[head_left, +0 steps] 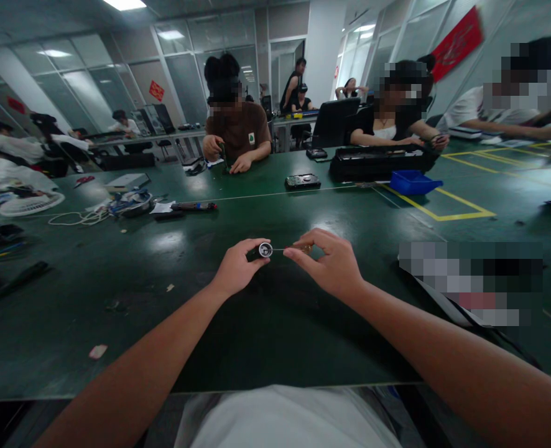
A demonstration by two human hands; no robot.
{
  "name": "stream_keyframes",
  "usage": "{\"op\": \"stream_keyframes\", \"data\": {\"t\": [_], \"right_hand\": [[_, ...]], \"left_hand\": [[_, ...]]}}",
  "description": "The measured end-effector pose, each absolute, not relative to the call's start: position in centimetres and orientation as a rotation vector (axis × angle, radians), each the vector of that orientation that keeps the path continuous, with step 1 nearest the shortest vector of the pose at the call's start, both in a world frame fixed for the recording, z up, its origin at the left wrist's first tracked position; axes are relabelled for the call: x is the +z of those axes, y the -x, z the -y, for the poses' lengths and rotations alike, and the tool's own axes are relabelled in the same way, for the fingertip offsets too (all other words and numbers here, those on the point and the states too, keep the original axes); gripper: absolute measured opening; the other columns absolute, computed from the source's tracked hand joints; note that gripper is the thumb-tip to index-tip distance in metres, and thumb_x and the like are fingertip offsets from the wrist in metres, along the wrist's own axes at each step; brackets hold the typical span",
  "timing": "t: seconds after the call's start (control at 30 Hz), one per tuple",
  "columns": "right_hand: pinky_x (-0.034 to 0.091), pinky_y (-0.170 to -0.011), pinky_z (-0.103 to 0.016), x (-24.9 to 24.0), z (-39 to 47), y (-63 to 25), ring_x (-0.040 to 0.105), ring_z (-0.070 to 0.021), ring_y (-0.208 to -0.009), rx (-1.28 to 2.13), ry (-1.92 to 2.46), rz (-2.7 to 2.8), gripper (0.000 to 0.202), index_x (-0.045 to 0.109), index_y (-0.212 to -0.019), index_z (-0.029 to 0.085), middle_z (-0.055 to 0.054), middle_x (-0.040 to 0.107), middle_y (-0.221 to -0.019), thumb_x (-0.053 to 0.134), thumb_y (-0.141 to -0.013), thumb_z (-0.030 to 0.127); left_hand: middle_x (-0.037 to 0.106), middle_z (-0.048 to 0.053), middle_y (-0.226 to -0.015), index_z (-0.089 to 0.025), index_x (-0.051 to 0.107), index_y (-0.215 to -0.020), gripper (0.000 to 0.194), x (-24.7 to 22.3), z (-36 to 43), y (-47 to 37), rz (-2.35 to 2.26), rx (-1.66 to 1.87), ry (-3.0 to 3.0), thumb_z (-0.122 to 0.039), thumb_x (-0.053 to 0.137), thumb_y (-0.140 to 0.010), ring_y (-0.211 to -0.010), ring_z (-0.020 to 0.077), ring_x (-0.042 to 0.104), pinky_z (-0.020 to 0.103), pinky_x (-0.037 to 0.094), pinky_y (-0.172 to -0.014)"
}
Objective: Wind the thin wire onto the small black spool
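My left hand point(234, 269) pinches a small round black part point(265, 250) with a silvery rim, its hollow end turned towards me. Between the thumb and fingers of my right hand point(334, 261) is a slim screwdriver point(278, 250), held level. Its thin metal shaft points left and meets the side of the round part; whether the tip goes into it I cannot tell. My right fingers cover most of the amber-looking handle. Both hands are above the dark green table point(294, 336), close to each other.
Ahead lie a circuit-board-like device point(302, 181), a long black casing point(382, 164) and a blue tray point(414, 182). Left of centre are a dark stick-shaped tool point(195, 206) and bundled cables point(129, 203). A flat packet point(436, 292) lies at right. People sit across the table.
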State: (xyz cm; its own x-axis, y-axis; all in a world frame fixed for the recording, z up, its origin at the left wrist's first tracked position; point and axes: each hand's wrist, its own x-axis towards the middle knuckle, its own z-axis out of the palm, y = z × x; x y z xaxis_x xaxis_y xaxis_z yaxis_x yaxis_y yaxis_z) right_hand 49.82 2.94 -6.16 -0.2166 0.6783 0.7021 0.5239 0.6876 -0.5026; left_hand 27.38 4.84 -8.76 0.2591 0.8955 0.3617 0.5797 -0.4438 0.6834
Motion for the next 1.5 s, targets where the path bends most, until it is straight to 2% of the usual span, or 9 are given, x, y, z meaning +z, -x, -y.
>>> {"op": "stream_keyframes", "data": {"t": [0.1, 0.17, 0.33, 0.57, 0.77, 0.97, 1.07, 1.27, 1.5], "right_hand": [[0.046, -0.062, -0.03, -6.16, -2.94, -49.82, 0.061, -0.016, -0.065, 0.201, 0.966, 1.904, 0.026, 0.07, -0.078, 0.021, -0.002, 0.068, -0.073, 0.071, -0.087, 0.045], [0.048, -0.061, -0.03, -6.12, -2.82, -49.79, 0.063, -0.0163, -0.065, 0.239, 0.996, 1.903, 0.02, 0.071, -0.089, 0.022, -0.002, 0.071, -0.075, 0.068, -0.09, 0.041], [0.053, -0.07, -0.032, -5.89, -2.47, -49.8, 0.071, -0.0195, -0.08, 0.345, 0.946, 1.977, 0.014, 0.066, -0.104, 0.022, -0.005, 0.075, -0.092, 0.057, -0.094, 0.027], [0.041, -0.057, -0.028, -5.7, -2.58, -49.78, 0.058, -0.0136, -0.057, 0.312, 1.042, 1.977, 0.023, 0.069, -0.096, 0.021, 0.001, 0.067, -0.069, 0.05, -0.099, 0.035], [0.042, -0.059, -0.029, -5.77, -2.62, -49.74, 0.059, -0.0165, -0.061, 0.34, 1.074, 1.985, 0.027, 0.059, -0.118, 0.019, 0.0, 0.066, -0.072, 0.05, -0.093, 0.023], [0.038, -0.055, -0.029, -5.83, -2.87, -49.67, 0.058, -0.0161, -0.056, 0.409, 1.147, 1.977, 0.028, 0.062, -0.112, 0.02, -0.002, 0.07, -0.074, 0.044, -0.1, 0.037], [0.039, -0.054, -0.03, -5.93, -2.85, -49.57, 0.058, -0.0164, -0.055, 0.418, 1.149, 1.965, 0.027, 0.059, -0.118, 0.02, -0.001, 0.069, -0.072, 0.047, -0.099, 0.035], [0.049, -0.07, -0.034, -5.9, -2.8, -49.67, 0.068, -0.0215, -0.079, 0.363, 1.07, 1.935, 0.022, 0.059, -0.113, 0.02, -0.006, 0.072, -0.088, 0.055, -0.093, 0.028], [0.041, -0.061, -0.03, -5.94, -3.0, -49.75, 0.06, -0.0162, -0.064, 0.357, 1.097, 1.978, 0.026, 0.066, -0.1, 0.02, -0.003, 0.069, -0.078, 0.043, -0.101, 0.034]], "left_hand": [[0.069, 0.004, -0.122, -0.026, 0.068, -0.122, 0.04, -8.88, -4.88, -27.29, -1.344, 1.022, -2.14, -0.018, 0.073, -0.082, -0.117, 0.0237, 0.061, 0.044, 0.043, -0.108], [0.069, 0.004, -0.122, -0.027, 0.068, -0.122, 0.041, -9.01, -4.94, -27.22, -1.345, 1.023, -2.151, -0.019, 0.073, -0.082, -0.117, 0.0237, 0.061, 0.044, 0.042, -0.108], [0.068, 0.004, -0.122, -0.027, 0.068, -0.122, 0.041, -9.34, -5.12, -27.05, -1.349, 1.026, -2.162, -0.019, 0.074, -0.082, -0.117, 0.0235, 0.06, 0.044, 0.042, -0.108], [0.069, 0.004, -0.122, -0.027, 0.068, -0.121, 0.041, -9.49, -5.22, -27.0, -1.325, 1.023, -2.187, -0.018, 0.074, -0.082, -0.116, 0.0234, 0.061, 0.044, 0.043, -0.107], [0.069, 0.005, -0.121, -0.027, 0.069, -0.121, 0.042, -9.39, -5.16, -27.14, -1.343, 1.025, -2.2, -0.016, 0.075, -0.08, -0.116, 0.0239, 0.061, 0.044, 0.043, -0.106], [0.069, 0.004, -0.121, -0.028, 0.069, -0.12, 0.041, -9.43, -5.18, -27.02, -1.341, 1.028, -2.208, -0.017, 0.074, -0.081, -0.116, 0.0234, 0.061, 0.043, 0.044, -0.105], [0.069, 0.004, -0.12, -0.028, 0.069, -0.12, 0.041, -9.52, -5.24, -26.99, -1.339, 1.03, -2.216, -0.017, 0.075, -0.081, -0.115, 0.023, 0.061, 0.042, 0.044, -0.105], [0.069, 0.004, -0.122, -0.028, 0.068, -0.122, 0.042, -9.64, -5.3, -26.9, -1.347, 1.013, -2.235, -0.019, 0.075, -0.082, -0.116, 0.0237, 0.061, 0.044, 0.044, -0.105], [0.069, 0.002, -0.12, -0.027, 0.069, -0.12, 0.042, -9.41, -5.15, -27.1, -1.359, 0.981, -2.245, -0.017, 0.077, -0.08, -0.114, 0.0223, 0.061, 0.041, 0.045, -0.103]]}}
